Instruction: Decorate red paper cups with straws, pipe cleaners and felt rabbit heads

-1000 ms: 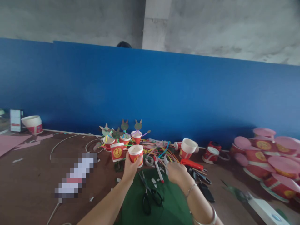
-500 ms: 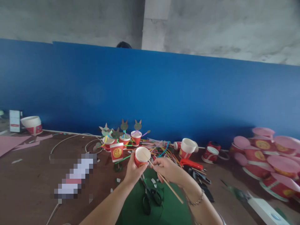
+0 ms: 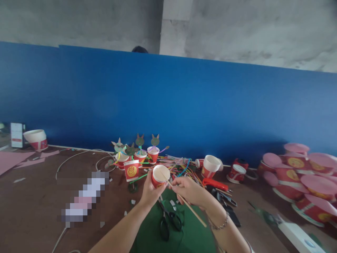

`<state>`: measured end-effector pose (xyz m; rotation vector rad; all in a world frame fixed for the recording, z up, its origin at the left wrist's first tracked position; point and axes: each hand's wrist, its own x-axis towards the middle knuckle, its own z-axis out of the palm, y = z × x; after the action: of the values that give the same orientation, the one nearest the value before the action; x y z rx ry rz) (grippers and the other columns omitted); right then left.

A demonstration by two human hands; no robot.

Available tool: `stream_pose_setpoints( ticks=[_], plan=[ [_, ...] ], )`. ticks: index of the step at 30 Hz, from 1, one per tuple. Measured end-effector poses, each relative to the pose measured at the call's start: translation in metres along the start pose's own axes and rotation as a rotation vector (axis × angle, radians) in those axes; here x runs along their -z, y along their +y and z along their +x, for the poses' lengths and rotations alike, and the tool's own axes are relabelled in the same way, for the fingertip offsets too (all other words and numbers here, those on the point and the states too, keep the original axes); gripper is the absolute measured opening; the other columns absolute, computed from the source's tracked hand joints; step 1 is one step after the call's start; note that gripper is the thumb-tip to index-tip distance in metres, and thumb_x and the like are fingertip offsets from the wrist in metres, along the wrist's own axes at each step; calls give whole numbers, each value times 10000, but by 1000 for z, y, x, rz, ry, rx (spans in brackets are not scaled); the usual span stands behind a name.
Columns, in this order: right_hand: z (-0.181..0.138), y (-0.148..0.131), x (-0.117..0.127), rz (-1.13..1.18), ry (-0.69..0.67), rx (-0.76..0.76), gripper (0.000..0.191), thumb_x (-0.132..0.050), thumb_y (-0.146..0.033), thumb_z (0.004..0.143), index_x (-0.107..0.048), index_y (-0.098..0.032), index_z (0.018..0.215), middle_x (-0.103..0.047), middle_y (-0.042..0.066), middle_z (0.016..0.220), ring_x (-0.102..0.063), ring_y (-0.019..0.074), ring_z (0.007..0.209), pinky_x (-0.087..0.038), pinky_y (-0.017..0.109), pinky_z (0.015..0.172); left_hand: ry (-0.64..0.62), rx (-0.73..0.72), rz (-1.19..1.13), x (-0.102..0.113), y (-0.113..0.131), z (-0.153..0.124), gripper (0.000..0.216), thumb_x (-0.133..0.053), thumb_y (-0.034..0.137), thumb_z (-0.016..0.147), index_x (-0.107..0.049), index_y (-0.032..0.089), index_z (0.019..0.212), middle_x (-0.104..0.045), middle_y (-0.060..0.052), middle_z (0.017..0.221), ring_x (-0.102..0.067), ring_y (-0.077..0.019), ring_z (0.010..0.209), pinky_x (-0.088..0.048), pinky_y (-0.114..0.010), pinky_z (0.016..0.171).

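Note:
My left hand [image 3: 149,191] is wrapped round a small red paper cup [image 3: 159,176] with a white inside, tilted with its mouth toward me. My right hand [image 3: 190,189] pinches a thin wooden stick [image 3: 189,208]; the stick's far tip reaches into the cup's mouth and its near end points down to the right. Both hands are above a sheet of green paper [image 3: 184,233] on the brown table [image 3: 34,207]. Black scissors [image 3: 168,219] lie on the green paper below my hands.
Behind the hands stand several red cups with paper bunny figures [image 3: 139,149], a pile of coloured straws [image 3: 181,167], a tipped white cup [image 3: 210,166] and a red tool [image 3: 215,183]. Pink-lidded red cups [image 3: 302,175] are heaped at the right. A blue partition [image 3: 184,105] backs the table.
One second ago my right hand was down among the straws; it has since lifted a wooden stick and put its tip into the cup. My left hand tilted the cup toward me.

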<state>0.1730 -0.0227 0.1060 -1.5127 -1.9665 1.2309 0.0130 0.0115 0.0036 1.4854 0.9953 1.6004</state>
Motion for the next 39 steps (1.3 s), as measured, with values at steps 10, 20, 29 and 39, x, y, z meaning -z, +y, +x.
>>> stream_pose_setpoints(
  ticks=[10,20,29,39],
  plan=[
    [0,0,-1,3,1,57,164,-454,-219,818,-608,-164,802,-522,-46,415,-452,85,390,-344,175,427,-32,18,-34,-1,6,-1,453,-688,224,668,-469,187,1063,-630,-27,915,-615,-160,811,-494,-282,754],
    [-3,-9,-10,-54,63,66,159,-424,-186,811,-569,-170,750,-509,-54,411,-392,72,371,-292,169,405,3,-8,1,-1,3,-1,472,-676,163,644,-466,188,1067,-608,-13,904,-592,-154,796,-480,-278,753],
    [5,-8,-15,-139,222,106,259,-447,-184,791,-505,-175,539,-520,-24,400,-452,77,390,-326,165,415,-103,-102,75,-11,10,-12,397,-617,181,707,-490,184,1083,-611,-65,1034,-597,-194,931,-469,-322,838],
    [-16,-8,-8,-100,-78,-28,473,-424,-385,869,-527,-174,458,-482,-20,316,-351,55,237,-293,158,284,-62,-45,-46,-9,13,-13,542,-681,311,696,-435,188,1162,-599,-85,1067,-593,-213,939,-481,-330,826]
  ],
)
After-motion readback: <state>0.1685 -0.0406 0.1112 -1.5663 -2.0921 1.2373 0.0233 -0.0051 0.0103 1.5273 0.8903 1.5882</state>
